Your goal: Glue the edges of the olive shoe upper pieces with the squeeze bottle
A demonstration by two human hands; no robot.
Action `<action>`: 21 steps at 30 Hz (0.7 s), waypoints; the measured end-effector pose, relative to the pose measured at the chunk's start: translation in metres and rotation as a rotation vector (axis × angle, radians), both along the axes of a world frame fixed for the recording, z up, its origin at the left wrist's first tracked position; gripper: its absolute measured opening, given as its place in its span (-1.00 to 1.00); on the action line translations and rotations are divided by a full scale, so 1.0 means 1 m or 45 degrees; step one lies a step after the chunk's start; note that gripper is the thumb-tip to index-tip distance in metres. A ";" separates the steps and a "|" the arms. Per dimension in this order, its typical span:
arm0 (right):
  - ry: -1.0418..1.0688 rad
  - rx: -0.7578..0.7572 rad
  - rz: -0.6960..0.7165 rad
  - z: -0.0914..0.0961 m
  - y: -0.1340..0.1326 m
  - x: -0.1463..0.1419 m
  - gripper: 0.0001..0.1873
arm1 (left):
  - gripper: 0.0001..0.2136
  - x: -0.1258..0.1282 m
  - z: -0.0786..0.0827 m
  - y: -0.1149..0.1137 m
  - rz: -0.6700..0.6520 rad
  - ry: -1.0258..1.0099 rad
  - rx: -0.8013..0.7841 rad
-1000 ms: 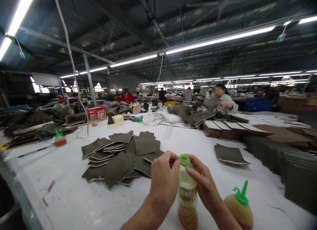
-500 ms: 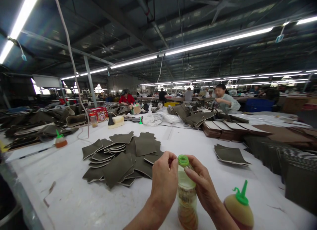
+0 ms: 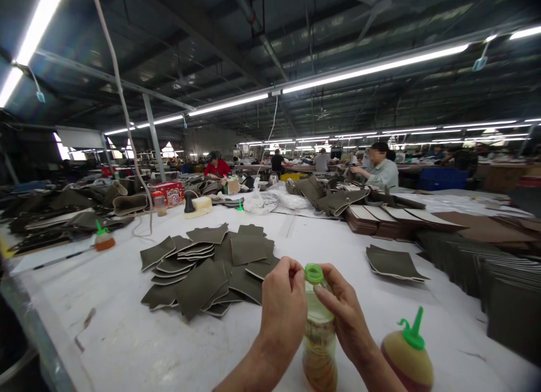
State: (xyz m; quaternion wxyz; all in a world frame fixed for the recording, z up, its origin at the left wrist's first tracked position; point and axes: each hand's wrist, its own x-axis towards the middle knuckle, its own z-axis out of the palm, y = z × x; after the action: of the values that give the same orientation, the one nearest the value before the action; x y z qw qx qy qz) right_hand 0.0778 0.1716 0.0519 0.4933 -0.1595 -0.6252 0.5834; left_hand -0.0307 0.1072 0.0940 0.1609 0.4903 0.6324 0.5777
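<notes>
A clear plastic bottle (image 3: 319,347) with a green ring at its open mouth stands upright on the white table, with brownish coiled-looking contents low down. My right hand (image 3: 344,304) grips the bottle's shoulder from the right, thumb across its front. Beside the bottle's neck, my left hand (image 3: 284,302) is closed with its fingers curled and pinched together. What that pinch holds, if anything, is hidden. Just right of my right forearm stands a squeeze bottle (image 3: 408,352) with a green nozzle and amber liquid.
Dark olive leather pieces (image 3: 203,285) lie in a loose heap to the left. A smaller stack (image 3: 395,263) lies to the right, with long rows of panels (image 3: 486,268) beyond. Another glue bottle (image 3: 103,240) stands far left. A co-worker (image 3: 382,169) works across the table.
My hands and the bottle stay almost in place, with only a slight shift of the left hand. The co-worker across the table has moved a little to the left.
</notes>
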 end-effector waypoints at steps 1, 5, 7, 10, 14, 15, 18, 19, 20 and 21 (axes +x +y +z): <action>0.005 -0.006 0.002 0.000 0.000 0.000 -0.68 | -0.86 0.000 -0.001 0.000 -0.012 -0.017 0.009; 0.040 -0.041 0.007 0.001 -0.001 -0.001 -0.68 | -0.86 0.002 -0.003 0.001 -0.040 -0.060 0.035; 0.051 -0.048 0.007 0.001 -0.001 -0.001 -0.68 | -0.86 0.002 -0.004 0.001 -0.052 -0.063 0.056; 0.053 -0.052 0.019 0.000 -0.001 -0.001 -0.67 | -0.86 0.001 -0.007 0.001 -0.086 -0.080 0.094; 0.030 -0.041 0.017 -0.003 0.002 -0.001 -0.68 | -0.86 0.004 -0.009 -0.005 -0.179 -0.101 0.157; 0.028 -0.039 -0.010 -0.004 0.003 -0.001 -0.69 | -0.85 0.006 -0.009 -0.007 -0.228 -0.079 0.180; 0.039 -0.051 -0.057 -0.005 0.004 -0.002 -0.69 | -0.85 0.011 -0.008 -0.012 -0.301 -0.060 0.221; 0.042 -0.058 -0.041 -0.005 0.004 -0.002 -0.68 | -0.85 0.011 -0.008 -0.012 -0.265 -0.105 0.221; 0.037 -0.063 -0.009 -0.004 0.003 -0.002 -0.67 | -0.85 0.009 -0.009 -0.012 -0.210 -0.170 0.218; 0.033 -0.068 0.020 -0.004 0.002 -0.002 -0.66 | -0.85 0.007 -0.011 -0.012 -0.149 -0.237 0.216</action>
State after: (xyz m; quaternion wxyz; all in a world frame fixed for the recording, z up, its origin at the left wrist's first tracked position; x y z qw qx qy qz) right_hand 0.0760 0.1737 0.0477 0.4922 -0.1602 -0.6043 0.6056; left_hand -0.0235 0.0955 0.0835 0.2104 0.4826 0.5339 0.6616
